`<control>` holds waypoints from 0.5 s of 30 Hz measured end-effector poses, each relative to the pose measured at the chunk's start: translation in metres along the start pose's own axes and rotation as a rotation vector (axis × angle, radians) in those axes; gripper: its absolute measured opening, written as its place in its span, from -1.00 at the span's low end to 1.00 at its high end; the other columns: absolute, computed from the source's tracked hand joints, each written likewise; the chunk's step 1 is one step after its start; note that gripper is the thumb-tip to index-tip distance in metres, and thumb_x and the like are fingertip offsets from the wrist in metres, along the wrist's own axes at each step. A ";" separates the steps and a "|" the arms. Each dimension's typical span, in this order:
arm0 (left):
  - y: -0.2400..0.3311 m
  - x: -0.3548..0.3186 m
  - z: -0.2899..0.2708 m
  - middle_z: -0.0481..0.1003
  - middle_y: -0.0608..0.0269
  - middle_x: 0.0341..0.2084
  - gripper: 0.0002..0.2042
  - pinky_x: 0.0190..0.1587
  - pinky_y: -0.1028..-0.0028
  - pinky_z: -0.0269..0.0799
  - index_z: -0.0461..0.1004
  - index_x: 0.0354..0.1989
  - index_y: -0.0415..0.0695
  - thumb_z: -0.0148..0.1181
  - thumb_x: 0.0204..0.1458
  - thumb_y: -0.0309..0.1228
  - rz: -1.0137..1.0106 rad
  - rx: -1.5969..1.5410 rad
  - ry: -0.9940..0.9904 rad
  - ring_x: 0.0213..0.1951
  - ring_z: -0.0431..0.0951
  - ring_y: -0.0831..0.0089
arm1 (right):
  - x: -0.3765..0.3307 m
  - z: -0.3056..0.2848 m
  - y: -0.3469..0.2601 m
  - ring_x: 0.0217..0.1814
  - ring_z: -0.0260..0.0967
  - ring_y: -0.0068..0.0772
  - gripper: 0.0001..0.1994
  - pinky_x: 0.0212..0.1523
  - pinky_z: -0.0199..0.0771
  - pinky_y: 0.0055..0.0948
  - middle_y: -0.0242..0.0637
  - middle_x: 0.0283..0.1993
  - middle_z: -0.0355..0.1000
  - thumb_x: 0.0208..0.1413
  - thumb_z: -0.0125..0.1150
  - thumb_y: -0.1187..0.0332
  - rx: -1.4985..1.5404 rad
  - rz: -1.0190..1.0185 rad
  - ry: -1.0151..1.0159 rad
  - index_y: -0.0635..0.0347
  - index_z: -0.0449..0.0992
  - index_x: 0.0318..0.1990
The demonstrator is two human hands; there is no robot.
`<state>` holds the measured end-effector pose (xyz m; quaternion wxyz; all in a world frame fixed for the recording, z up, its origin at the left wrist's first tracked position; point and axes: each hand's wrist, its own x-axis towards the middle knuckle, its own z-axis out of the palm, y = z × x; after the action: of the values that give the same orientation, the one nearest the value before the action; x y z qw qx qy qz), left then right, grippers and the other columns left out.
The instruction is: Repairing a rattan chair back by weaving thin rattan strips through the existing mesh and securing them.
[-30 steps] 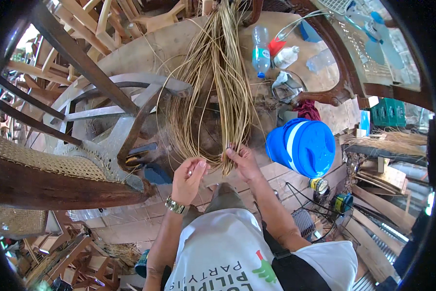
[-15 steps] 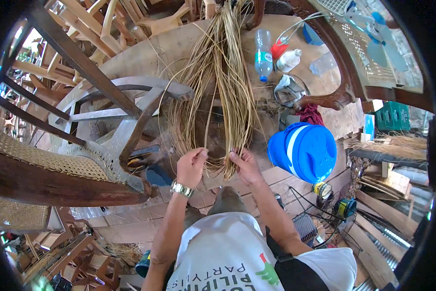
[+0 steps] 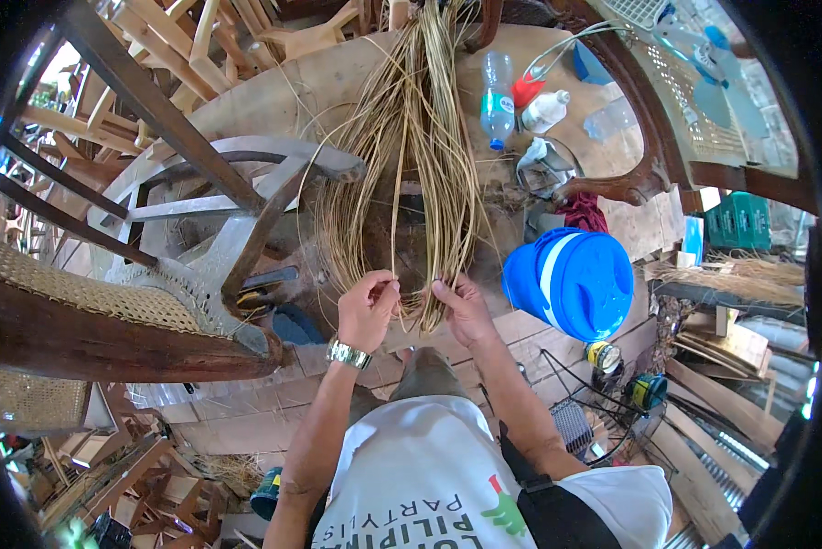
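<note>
A long bundle of tan cane strands (image 3: 443, 119) hangs down the middle, gathered at the top and fanned into two main groups lower down. My left hand (image 3: 367, 309), with a metal watch on its wrist, pinches a single cane strand (image 3: 396, 220) between thumb and fingertips. My right hand (image 3: 466, 309) is closed on the lower part of the right-hand group, its thumb lying over the strands. Loose curved ends spread around and between both hands.
A dark wooden chair frame with woven cane (image 3: 109, 284) stands on the left. On the right are a blue water jug (image 3: 571, 284), a plastic bottle (image 3: 497, 105), a white bottle (image 3: 546, 112) and a carved chair leg (image 3: 635, 183). Wooden chair parts (image 3: 168, 46) crowd the far left.
My left hand has shifted slightly right, closer to my right hand, and the pinched strand has moved with it. My right hand stays in nearly the same place.
</note>
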<state>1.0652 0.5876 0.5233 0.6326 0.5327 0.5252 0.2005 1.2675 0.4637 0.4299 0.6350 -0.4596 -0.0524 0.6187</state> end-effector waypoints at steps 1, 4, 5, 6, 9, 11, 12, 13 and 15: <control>0.001 -0.002 0.001 0.78 0.24 -0.20 -0.75 -0.17 0.39 0.72 0.75 0.26 -0.30 0.48 0.56 -0.43 0.004 0.010 0.023 -0.28 0.77 0.52 | 0.003 -0.001 0.003 0.07 0.80 -0.45 -0.83 0.20 0.82 -0.28 -0.41 0.04 0.82 0.65 0.56 0.34 0.027 -0.006 0.020 0.09 0.79 0.24; 0.015 -0.011 0.001 0.74 0.12 -0.16 -0.73 -0.10 0.25 0.69 0.72 0.29 -0.27 0.45 0.53 -0.47 0.208 0.313 0.221 -0.19 0.77 0.34 | 0.001 -0.001 0.003 0.06 0.79 -0.45 -0.85 0.17 0.81 -0.30 -0.44 0.04 0.82 0.64 0.56 0.34 0.059 0.009 0.019 0.08 0.80 0.22; 0.022 -0.014 0.003 0.72 0.06 -0.11 -0.69 -0.04 0.18 0.69 0.69 0.35 -0.25 0.43 0.50 -0.49 0.412 0.603 0.393 -0.13 0.76 0.22 | -0.001 -0.002 0.002 0.05 0.79 -0.46 -0.86 0.14 0.79 -0.32 -0.44 0.03 0.82 0.64 0.56 0.34 0.064 0.027 0.000 0.08 0.81 0.21; 0.027 -0.017 0.005 0.66 0.02 -0.04 -0.61 0.07 0.08 0.66 0.64 0.42 -0.21 0.41 0.46 -0.52 0.481 0.613 0.442 -0.04 0.70 0.03 | 0.000 -0.005 0.001 0.05 0.79 -0.46 -0.86 0.14 0.79 -0.32 -0.44 0.03 0.82 0.64 0.56 0.34 0.063 0.025 0.003 0.08 0.81 0.21; 0.038 -0.014 0.008 0.69 0.04 -0.04 -0.64 0.03 0.14 0.67 0.66 0.40 -0.21 0.42 0.48 -0.51 0.526 0.417 0.337 -0.07 0.71 0.09 | 0.004 -0.016 0.005 0.00 0.76 -0.47 -0.87 0.06 0.75 -0.35 -0.42 0.02 0.81 0.66 0.54 0.34 0.068 0.018 -0.065 0.08 0.81 0.20; 0.029 -0.015 0.013 0.73 0.09 -0.06 -0.66 -0.03 0.23 0.69 0.68 0.39 -0.21 0.44 0.50 -0.50 0.510 0.342 0.330 -0.13 0.72 0.25 | 0.001 -0.010 0.000 -0.04 0.73 -0.48 -0.89 0.00 0.70 -0.36 -0.40 0.00 0.81 0.67 0.51 0.34 0.112 0.039 -0.053 0.08 0.80 0.19; 0.026 -0.011 0.016 0.75 0.13 -0.08 -0.67 -0.06 0.29 0.69 0.69 0.38 -0.21 0.44 0.52 -0.48 0.432 0.260 0.270 -0.16 0.72 0.34 | 0.000 -0.009 -0.001 -0.04 0.73 -0.48 -0.89 0.00 0.70 -0.36 -0.40 0.00 0.81 0.67 0.51 0.34 0.112 0.039 -0.052 0.08 0.80 0.19; 0.022 -0.009 0.018 0.77 0.16 -0.10 -0.68 -0.09 0.34 0.69 0.70 0.37 -0.22 0.45 0.53 -0.47 0.354 0.178 0.210 -0.18 0.73 0.43 | -0.001 -0.008 -0.002 -0.04 0.73 -0.48 -0.88 0.00 0.70 -0.36 -0.39 0.01 0.81 0.68 0.51 0.33 0.110 0.040 -0.041 0.08 0.80 0.20; 0.012 -0.005 0.021 0.79 0.21 -0.13 -0.69 -0.11 0.39 0.69 0.71 0.36 -0.24 0.45 0.55 -0.43 0.255 0.104 0.196 -0.19 0.73 0.53 | -0.001 -0.007 -0.002 -0.05 0.73 -0.48 -0.87 0.00 0.70 -0.35 -0.39 0.01 0.81 0.68 0.51 0.33 0.108 0.040 -0.028 0.08 0.80 0.21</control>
<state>1.0855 0.5783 0.5330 0.5192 0.6051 0.5222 0.3027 1.2729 0.4595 0.4278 0.6456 -0.4168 -0.0185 0.6396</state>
